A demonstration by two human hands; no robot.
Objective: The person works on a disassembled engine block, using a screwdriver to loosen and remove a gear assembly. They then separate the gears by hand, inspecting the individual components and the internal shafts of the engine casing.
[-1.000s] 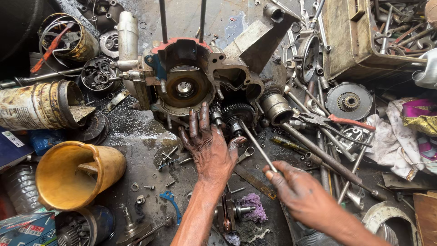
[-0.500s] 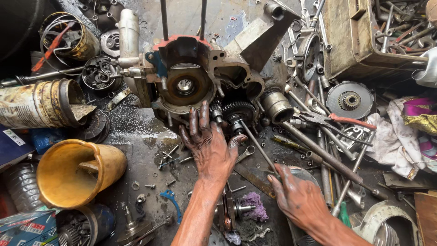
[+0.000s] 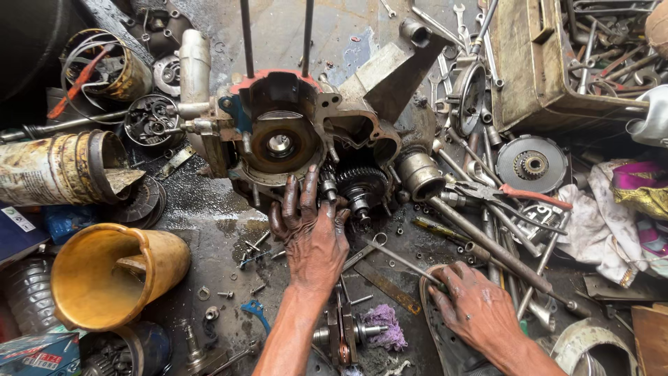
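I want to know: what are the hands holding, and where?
Left hand: fingers on the gear shaft, grip unclear. Right hand pinches a thin rod at its near end.

Head view, close, straight down.

Oily floor (image 3: 209, 209) strewn with engine parts (image 3: 292, 139)

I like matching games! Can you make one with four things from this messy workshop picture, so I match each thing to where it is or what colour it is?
Things:
1. left hand
2. right hand
3. bucket
4. pliers

Places or colours:
a. yellow, lying on its side
b. red handles, right of the engine case
c. fingers touching the engine case beside the gear
d. low down, on a thin metal rod

Pairs: 1-c, 2-d, 3-a, 4-b
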